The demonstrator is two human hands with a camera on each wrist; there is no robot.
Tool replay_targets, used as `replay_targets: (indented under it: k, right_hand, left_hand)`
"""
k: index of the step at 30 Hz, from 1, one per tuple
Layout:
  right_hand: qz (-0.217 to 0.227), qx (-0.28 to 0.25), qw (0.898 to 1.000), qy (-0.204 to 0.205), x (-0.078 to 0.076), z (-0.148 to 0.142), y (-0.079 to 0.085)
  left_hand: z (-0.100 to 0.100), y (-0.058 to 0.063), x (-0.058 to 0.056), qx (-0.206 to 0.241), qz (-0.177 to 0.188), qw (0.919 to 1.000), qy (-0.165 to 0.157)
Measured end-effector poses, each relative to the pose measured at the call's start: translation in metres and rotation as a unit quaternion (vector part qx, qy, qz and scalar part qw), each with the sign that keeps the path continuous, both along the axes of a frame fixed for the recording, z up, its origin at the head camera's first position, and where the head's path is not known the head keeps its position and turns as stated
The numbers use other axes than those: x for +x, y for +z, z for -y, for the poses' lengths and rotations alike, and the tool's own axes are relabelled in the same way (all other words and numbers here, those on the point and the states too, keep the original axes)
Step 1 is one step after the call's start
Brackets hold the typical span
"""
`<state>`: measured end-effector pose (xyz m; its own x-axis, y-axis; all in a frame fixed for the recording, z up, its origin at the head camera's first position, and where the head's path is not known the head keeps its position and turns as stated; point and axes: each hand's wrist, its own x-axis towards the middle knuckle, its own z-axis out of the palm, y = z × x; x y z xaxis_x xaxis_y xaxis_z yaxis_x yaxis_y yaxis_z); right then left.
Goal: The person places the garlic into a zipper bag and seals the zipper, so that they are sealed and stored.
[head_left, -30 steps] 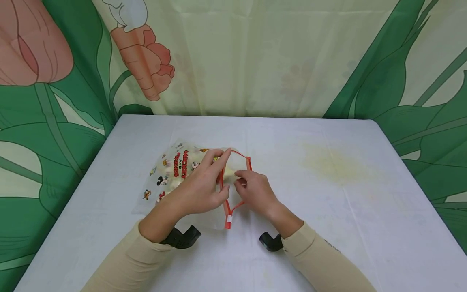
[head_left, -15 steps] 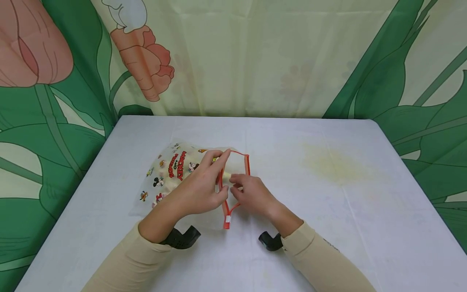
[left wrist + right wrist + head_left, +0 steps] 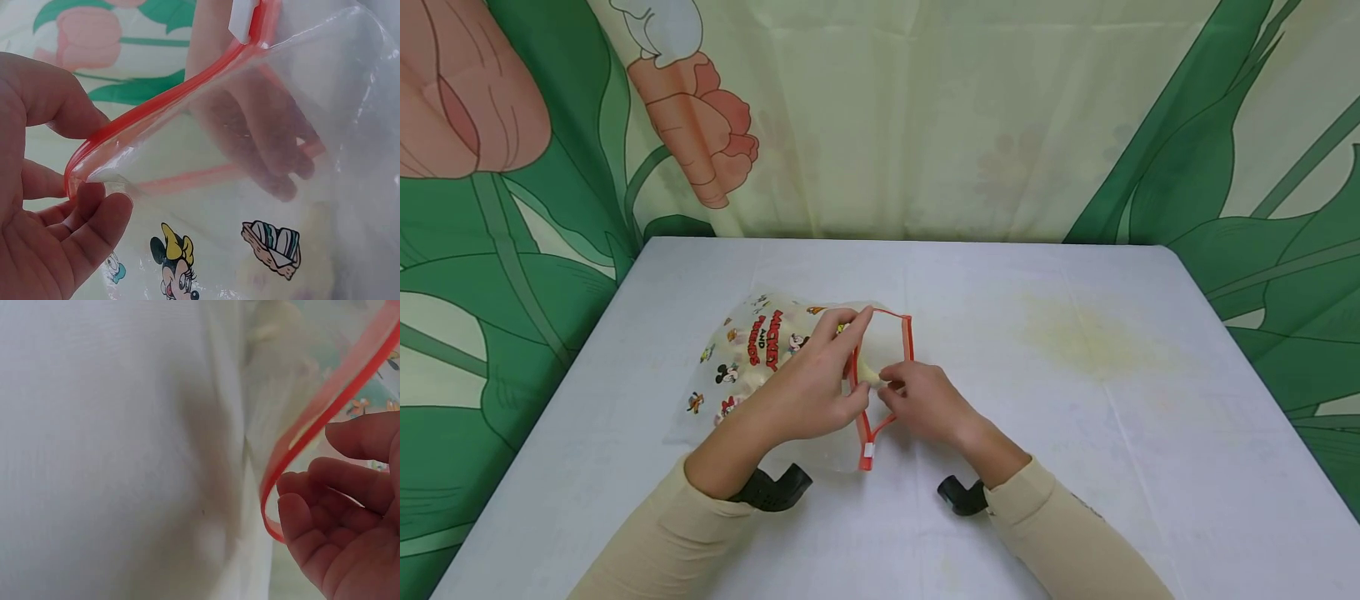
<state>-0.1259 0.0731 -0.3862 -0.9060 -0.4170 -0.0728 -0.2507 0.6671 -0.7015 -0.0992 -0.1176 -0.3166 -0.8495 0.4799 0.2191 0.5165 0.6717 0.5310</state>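
A clear zip bag (image 3: 767, 333) with cartoon prints lies on the table, its red-edged mouth toward the right. My left hand (image 3: 808, 387) grips the upper lip; in the left wrist view its fingers (image 3: 97, 244) curl at the red zip edge (image 3: 156, 103). My right hand (image 3: 928, 400) is at the mouth, fingers bent, and shows through the film in the left wrist view. A pale yellow thing (image 3: 869, 372) inside reaches to its fingertips; I cannot tell whether they pinch it. The right wrist view shows the hand (image 3: 350, 512) against the red edge (image 3: 319, 422).
A white-clothed table (image 3: 1075, 467) fills the lower view, with a faint yellowish patch (image 3: 1090, 333) at right. Behind it hangs a curtain (image 3: 962, 125) with tulip and leaf prints. Black wrist devices (image 3: 775, 487) sit under both forearms.
The bag has slid slightly left. My right hand has dipped left into the mouth and come back a little to the right, its fingers opening slightly. My left hand stays put.
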Motion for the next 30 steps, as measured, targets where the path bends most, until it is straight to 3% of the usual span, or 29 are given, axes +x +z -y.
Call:
replay_targets:
  k: [12,23,30]
  right_hand:
    - [-0.020,-0.044,0.999,-0.018,0.003,-0.030,0.010]
    - [-0.032,-0.036,0.997,-0.052,0.004,-0.056,0.018]
    - [-0.061,-0.021,0.996,-0.054,0.008,-0.064,0.025]
  left_hand:
    - [-0.001,-0.001,-0.001,-0.004,0.009,0.9999,-0.001]
    - [-0.003,0.001,0.002,-0.015,0.033,0.9993,-0.001]
    - [-0.002,0.001,0.004,-0.005,0.012,0.9999,0.000]
